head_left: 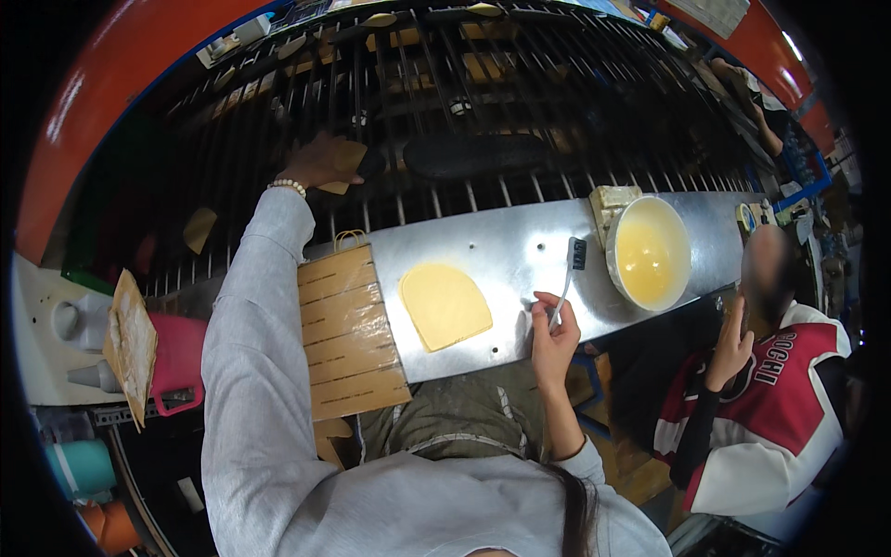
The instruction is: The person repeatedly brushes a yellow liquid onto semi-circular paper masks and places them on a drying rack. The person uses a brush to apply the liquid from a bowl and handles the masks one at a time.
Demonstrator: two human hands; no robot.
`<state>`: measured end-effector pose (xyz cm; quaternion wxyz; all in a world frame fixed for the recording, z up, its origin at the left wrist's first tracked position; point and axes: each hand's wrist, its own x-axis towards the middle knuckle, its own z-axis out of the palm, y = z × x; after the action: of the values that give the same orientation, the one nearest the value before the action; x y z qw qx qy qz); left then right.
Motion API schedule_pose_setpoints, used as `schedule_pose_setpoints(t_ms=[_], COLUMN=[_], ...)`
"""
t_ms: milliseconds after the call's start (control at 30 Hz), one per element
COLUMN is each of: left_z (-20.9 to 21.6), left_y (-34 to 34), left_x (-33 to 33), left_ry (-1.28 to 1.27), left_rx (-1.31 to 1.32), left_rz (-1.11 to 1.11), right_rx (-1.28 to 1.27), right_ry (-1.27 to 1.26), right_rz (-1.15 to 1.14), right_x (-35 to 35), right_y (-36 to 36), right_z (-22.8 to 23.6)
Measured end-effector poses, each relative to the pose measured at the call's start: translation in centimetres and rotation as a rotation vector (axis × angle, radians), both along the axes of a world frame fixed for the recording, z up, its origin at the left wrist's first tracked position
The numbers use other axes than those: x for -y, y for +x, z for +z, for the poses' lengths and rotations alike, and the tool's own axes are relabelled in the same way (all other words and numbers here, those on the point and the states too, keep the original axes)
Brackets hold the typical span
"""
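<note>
White plastic, by the look of it, formed the handle of the toothbrush-like brush (pixel 569 271) in my right hand (pixel 555 339). I pinched it low, between thumb and fingers, with the black bristles up and away from my grip, probably so that they met neither skin nor worktop (pixel 520 227). My left hand (pixel 317 163) stretched out over the metal rods (pixel 506 192), at a tan piece (pixel 349 158) near a dark sole-shaped pad (pixel 473 156); its fingers lay in shadow, so I could not tell whether they grasped the piece or merely touched it.

The pale yellow, round-topped cutout (pixel 444 306) lay flat on bare metal straight ahead of me, likely there because both hands could reach it. To its right stood the pale bowl (pixel 682 251) of yellow liquid (pixel 647 260), close to the brush, a handy spot for dipping, I judged. A block (pixel 608 204) sat beside the bowl, perhaps to steady it. The kraft-paper bag (pixel 351 334) lay flattened beside my left sleeve, maybe as a cover for the worktop.
</note>
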<state>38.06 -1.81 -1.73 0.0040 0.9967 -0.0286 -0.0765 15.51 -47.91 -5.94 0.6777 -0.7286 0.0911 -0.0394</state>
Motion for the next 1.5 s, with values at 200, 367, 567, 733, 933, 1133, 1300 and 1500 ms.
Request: schedule_pose_setpoints(t_ms=[200,367,567,733,933,1133,1300,1500], left_z=[0.1,-0.4,0.2,-1.2,2.7,-1.2,-2.6,-5.6], left_y=[0.1,-0.1,-0.4,0.0,1.5,3.5,3.2,4.2], left_x=[1.6,1.7,2.9,1.0,6.8,8.8,8.2,5.7], left_ry=[-0.176,0.008,-0.004,-0.116,-0.027,0.162,0.184,0.259], left_rx=[-0.096,-0.031,0.004,-0.046,-0.084,-0.146,0.011,-0.006], left_rz=[0.121,0.067,0.061,0.019,0.014,0.155,-0.029,-0.257], right_rx=[0.092,0.058,-0.003,-0.001,0.191,-0.330,-0.251,0.015], right_ry=[-0.037,-0.010,0.039,0.045,0.136,0.349,0.222,0.052], right_rz=[0.023,0.038,0.013,0.051,-0.016,-0.073,-0.023,0.044], right_x=[0.5,0.6,1.1,1.1,2.9,4.0,4.5,3.4], right_y=[0.1,-0.1,0.0,0.3,1.4,0.5,1.0,0.2], right_z=[-2.2,-1.9,-1.8,-2.2,-7.0,-4.1,-5.7,-3.2])
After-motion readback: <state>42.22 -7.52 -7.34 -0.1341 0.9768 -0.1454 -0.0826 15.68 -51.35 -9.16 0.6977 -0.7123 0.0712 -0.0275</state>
